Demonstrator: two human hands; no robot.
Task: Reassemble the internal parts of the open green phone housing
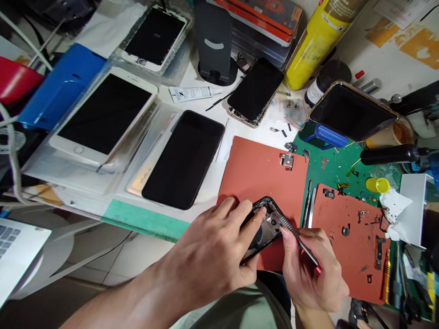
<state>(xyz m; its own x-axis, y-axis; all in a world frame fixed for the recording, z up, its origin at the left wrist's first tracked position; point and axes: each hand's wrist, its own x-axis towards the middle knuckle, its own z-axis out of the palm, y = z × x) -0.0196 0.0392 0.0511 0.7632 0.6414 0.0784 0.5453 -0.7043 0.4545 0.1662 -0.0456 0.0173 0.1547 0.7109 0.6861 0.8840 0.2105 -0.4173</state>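
An opened phone housing [273, 223] lies tilted at the near edge of a reddish-brown mat [264, 173], its inside facing up. My left hand [219, 242] grips it from the left, with the index finger reaching into the housing and the thumb along the near side. In my right hand [313, 267] is a slim dark tweezers-like tool [305, 249] with a ridged grip and a red end. Its upper part lies against the right side of the housing; the exact tip is hard to make out. My left fingers hide part of the housing.
A black-screened phone [183, 160] and a white tablet [104, 116] lie left. Small parts dot a second mat [356, 256] at right. Two thin tools [308, 205] lie between the mats. Behind stand a phone stand [214, 43] and a yellow can [312, 45].
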